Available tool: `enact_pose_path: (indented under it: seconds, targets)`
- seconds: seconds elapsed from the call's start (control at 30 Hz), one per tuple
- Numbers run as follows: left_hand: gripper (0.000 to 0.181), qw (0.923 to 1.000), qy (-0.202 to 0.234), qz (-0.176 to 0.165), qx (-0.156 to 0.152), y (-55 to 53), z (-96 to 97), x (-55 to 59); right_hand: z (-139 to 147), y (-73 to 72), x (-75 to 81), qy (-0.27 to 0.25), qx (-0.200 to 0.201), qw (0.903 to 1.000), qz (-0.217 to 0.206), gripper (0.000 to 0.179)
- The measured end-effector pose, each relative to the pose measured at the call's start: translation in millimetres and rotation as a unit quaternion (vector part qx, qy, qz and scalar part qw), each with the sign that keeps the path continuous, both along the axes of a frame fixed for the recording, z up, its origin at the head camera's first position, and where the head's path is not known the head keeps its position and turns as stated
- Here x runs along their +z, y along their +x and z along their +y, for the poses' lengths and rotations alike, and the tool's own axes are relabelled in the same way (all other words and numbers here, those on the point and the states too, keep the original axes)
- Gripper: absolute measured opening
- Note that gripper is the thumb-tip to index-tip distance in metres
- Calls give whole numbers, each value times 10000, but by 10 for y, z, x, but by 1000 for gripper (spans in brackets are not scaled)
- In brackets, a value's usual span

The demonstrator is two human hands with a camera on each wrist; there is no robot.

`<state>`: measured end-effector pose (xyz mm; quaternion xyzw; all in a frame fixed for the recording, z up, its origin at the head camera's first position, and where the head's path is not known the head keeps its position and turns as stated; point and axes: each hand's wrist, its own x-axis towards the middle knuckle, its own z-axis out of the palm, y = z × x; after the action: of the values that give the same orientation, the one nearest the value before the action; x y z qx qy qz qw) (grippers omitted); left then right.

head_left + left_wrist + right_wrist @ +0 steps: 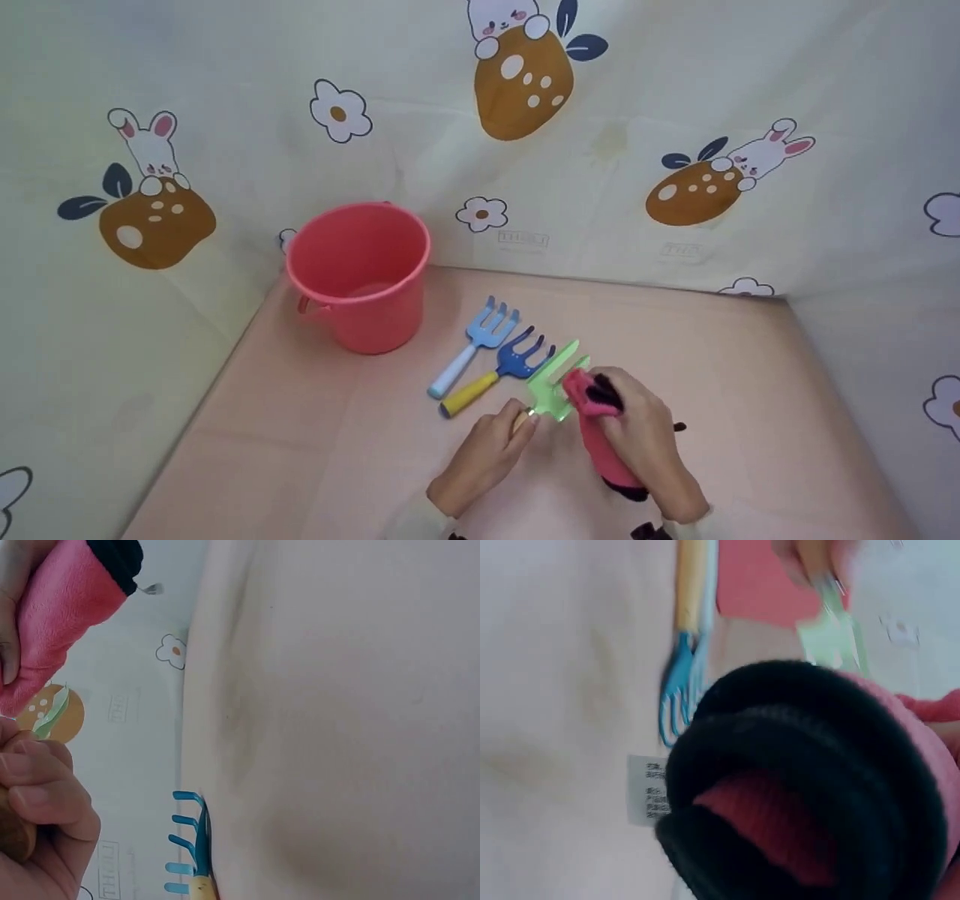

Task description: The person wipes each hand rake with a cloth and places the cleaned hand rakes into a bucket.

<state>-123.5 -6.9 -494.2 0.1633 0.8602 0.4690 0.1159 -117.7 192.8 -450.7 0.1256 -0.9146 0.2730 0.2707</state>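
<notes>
My left hand grips the pale wooden handle of a light green garden hand fork, its tines pointing up and away. The right hand holds a pink cloth with black trim, bunched against the fork's right side and overlapping its tines. In the right wrist view the black-edged cloth fills the middle, a printed white label beside it. Curled fingers of the left hand wrap the wooden handle end in the left wrist view.
Left of the hands, a dark blue hand rake with a yellow handle lies beside a light blue hand fork. A red bucket stands at the back left. Behind the table hangs a cloth wall with printed rabbits.
</notes>
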Motion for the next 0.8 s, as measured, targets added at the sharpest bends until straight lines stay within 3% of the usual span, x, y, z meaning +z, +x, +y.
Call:
enact_pose_path:
  seconds: [0.17,0.3,0.8]
  targets:
    - [33,9991,-73,420,-16,18,10,63,-130,82,-42,688,234,9973,-52,34]
    - [32,9972,-262,692,-69,45,20,87,-197,76,-78,882,286,9956,122,38]
    - [35,9948,-317,924,-279,63,98,23,-347,25,-65,374,55,9989,282,28]
